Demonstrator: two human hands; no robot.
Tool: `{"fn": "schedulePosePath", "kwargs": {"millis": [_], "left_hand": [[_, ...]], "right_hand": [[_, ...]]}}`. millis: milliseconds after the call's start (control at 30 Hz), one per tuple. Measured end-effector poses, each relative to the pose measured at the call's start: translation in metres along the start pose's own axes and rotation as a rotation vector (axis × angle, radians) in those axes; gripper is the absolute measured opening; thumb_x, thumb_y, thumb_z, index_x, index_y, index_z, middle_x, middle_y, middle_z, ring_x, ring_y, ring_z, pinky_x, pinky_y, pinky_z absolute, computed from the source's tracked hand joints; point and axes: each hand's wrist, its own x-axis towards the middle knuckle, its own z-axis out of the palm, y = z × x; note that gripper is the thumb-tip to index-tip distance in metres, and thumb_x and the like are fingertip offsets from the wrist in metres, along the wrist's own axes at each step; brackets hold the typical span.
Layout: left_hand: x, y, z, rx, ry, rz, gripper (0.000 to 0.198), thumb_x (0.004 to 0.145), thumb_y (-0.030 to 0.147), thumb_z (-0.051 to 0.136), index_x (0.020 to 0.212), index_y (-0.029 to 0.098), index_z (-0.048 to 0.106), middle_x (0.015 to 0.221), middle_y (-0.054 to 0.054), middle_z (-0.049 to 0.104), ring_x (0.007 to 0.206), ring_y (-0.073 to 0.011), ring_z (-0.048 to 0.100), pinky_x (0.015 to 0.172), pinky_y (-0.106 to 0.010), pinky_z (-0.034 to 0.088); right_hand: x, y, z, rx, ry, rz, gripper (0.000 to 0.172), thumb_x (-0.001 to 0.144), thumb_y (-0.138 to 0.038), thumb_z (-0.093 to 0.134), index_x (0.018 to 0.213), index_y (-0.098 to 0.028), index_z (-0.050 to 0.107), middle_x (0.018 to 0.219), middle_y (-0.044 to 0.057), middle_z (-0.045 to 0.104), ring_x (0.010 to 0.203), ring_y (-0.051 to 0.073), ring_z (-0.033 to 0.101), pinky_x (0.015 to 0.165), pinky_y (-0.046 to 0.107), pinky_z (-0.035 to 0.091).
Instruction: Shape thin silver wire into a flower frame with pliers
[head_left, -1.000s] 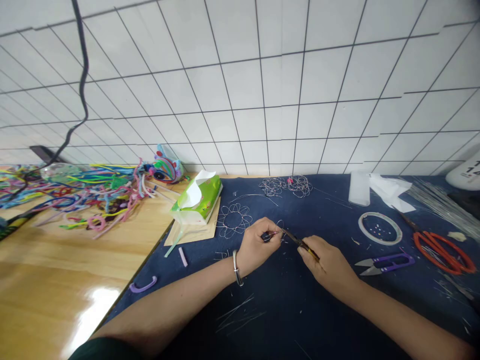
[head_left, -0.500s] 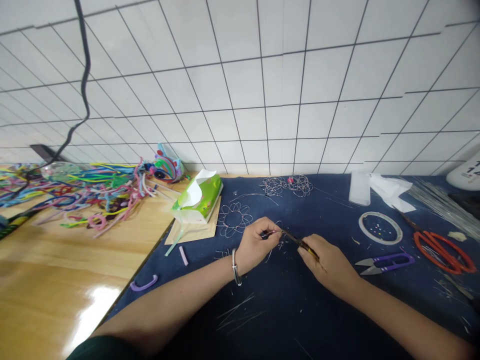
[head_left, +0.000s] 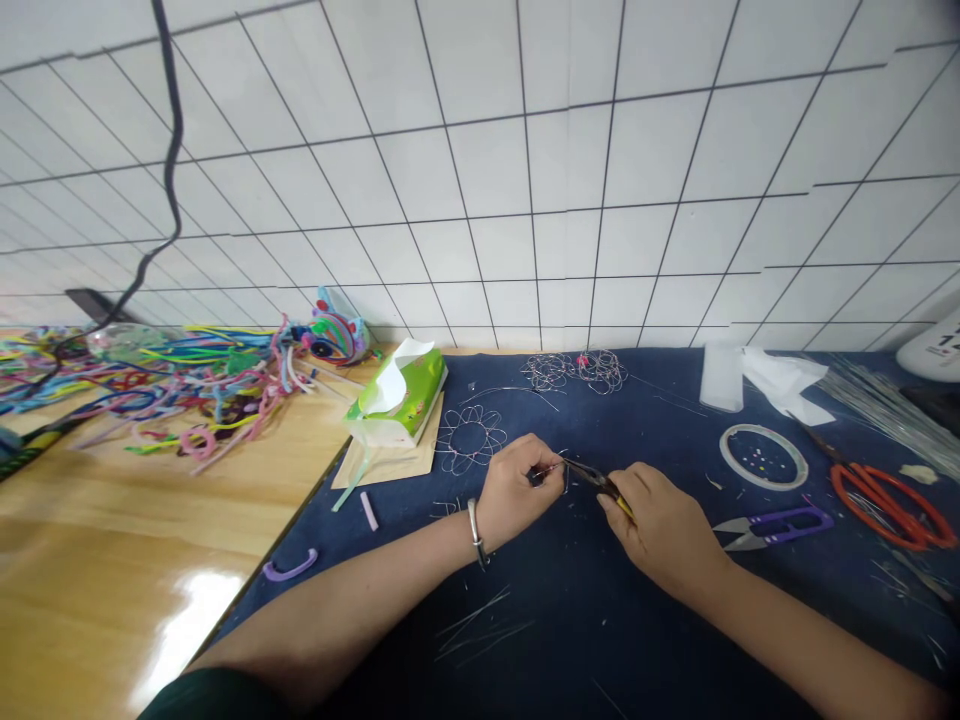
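My left hand (head_left: pixel 520 490), with a silver bangle at the wrist, pinches a thin wire (head_left: pixel 553 466) between thumb and fingertips. My right hand (head_left: pixel 660 518) is wrapped round the handles of a pair of pliers (head_left: pixel 592 475), dark at the jaws and yellow at the grip. The jaws reach the wire close to my left fingertips; how firmly they bite I cannot make out. Just left of my left hand lies a flower-shaped wire ring (head_left: pixel 470 440). Behind both hands are two tangled wire shapes, one (head_left: pixel 547 371) plain and one (head_left: pixel 600 371) with a red spot.
A green tissue pack (head_left: pixel 401 400) sits on the left. On the right are a ring-shaped dish (head_left: pixel 765 486) with small beads, purple snips (head_left: pixel 780 526), red-handled scissors (head_left: pixel 892 507) and a wire bundle (head_left: pixel 892 405). Colourful pipe cleaners (head_left: pixel 217 390) cover the wooden table's far left.
The pliers' jaws have spread apart a little at the wire, and the tool has turned slightly in my right hand. My left hand keeps its pinch in nearly the same place.
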Motion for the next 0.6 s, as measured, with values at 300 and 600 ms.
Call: {"fn": "schedulePosePath", "kwargs": {"millis": [300, 600], "left_hand": [[0.0015, -0.0003, 0.0025, 0.077, 0.008, 0.028, 0.01, 0.069, 0.008, 0.052, 0.062, 0.016, 0.054, 0.062, 0.0, 0.055, 0.059, -0.0098, 0.049, 0.058, -0.022, 0.041], [0.0012, -0.0045, 0.0064, 0.107, 0.011, 0.068, 0.01, 0.069, 0.008, 0.053, 0.062, 0.015, 0.054, 0.061, 0.0, 0.054, 0.059, -0.0097, 0.049, 0.057, -0.022, 0.04]], "right_hand": [[-0.0012, -0.0051, 0.0023, -0.172, 0.004, -0.017, 0.023, 0.087, -0.031, 0.038, 0.088, -0.016, 0.055, 0.077, 0.007, 0.049, 0.07, 0.017, 0.047, 0.058, 0.028, 0.036], [-0.0016, -0.0074, 0.0051, -0.155, -0.001, -0.011, 0.022, 0.088, -0.029, 0.036, 0.085, -0.016, 0.054, 0.075, 0.006, 0.049, 0.067, 0.016, 0.047, 0.056, 0.026, 0.035]]}}
